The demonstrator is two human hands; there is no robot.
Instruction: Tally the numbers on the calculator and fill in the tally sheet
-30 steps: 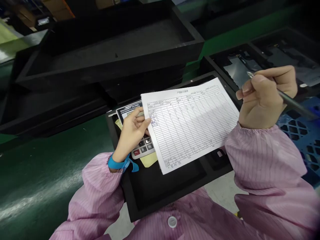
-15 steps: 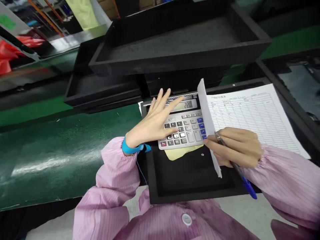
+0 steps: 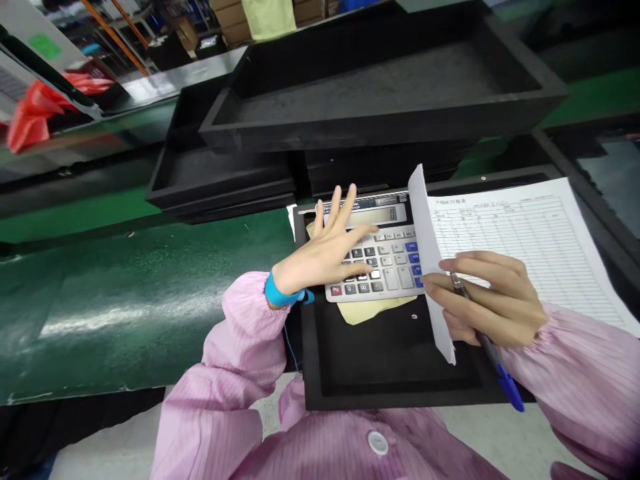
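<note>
My left hand (image 3: pixel 330 250), with a blue strap at the wrist, spreads its fingers over the left half of a grey calculator (image 3: pixel 393 280). The calculator's display reads 0. My right hand (image 3: pixel 493 300) grips a pen (image 3: pixel 487 345) whose blue end points down toward me. Its fingertips also rest at the folded edge of a printed form sheet (image 3: pixel 520 233), which stands up along the calculator's right side. Under the calculator a yellow paper (image 3: pixel 373 310) sticks out. All of these lie on a black tray (image 3: pixel 390 395).
Stacked black trays (image 3: pixel 390 123) rise just behind the calculator. To the left runs a green surface (image 3: pixel 150 293). Red plastic (image 3: pixel 35 117) lies at the far left, and another dark tray (image 3: pixel 590 157) is at the right.
The calculator display has gone from 220 to 0. My left hand's fingers have shifted slightly over the keys. The whole view has moved a little, and the pen stays in my right hand.
</note>
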